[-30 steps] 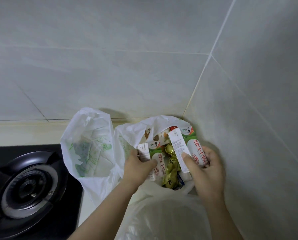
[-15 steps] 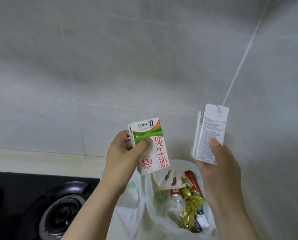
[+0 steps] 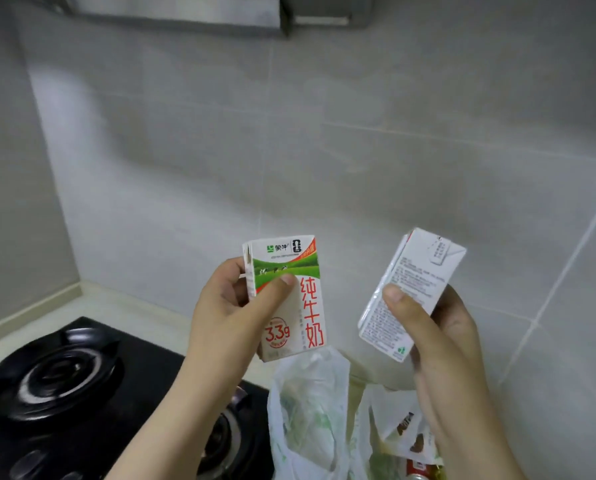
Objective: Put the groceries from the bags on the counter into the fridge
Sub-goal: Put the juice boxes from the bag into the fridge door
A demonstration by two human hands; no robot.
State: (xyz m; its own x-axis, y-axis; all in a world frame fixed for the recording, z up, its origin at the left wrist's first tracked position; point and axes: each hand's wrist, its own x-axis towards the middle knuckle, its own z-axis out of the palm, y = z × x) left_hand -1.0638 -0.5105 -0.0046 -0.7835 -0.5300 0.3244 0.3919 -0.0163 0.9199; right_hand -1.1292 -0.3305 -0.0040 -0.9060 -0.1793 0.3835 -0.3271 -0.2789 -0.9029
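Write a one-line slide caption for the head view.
Left hand holds the green carton, right hand the white carton, above the bags beside the hob.

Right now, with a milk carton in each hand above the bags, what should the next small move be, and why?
Probably turn and carry both to the fridge, which is out of view. The left hand grips one milk carton and the right hand grips the other carton, both held clear above the plastic bags, so neither hand can take more.
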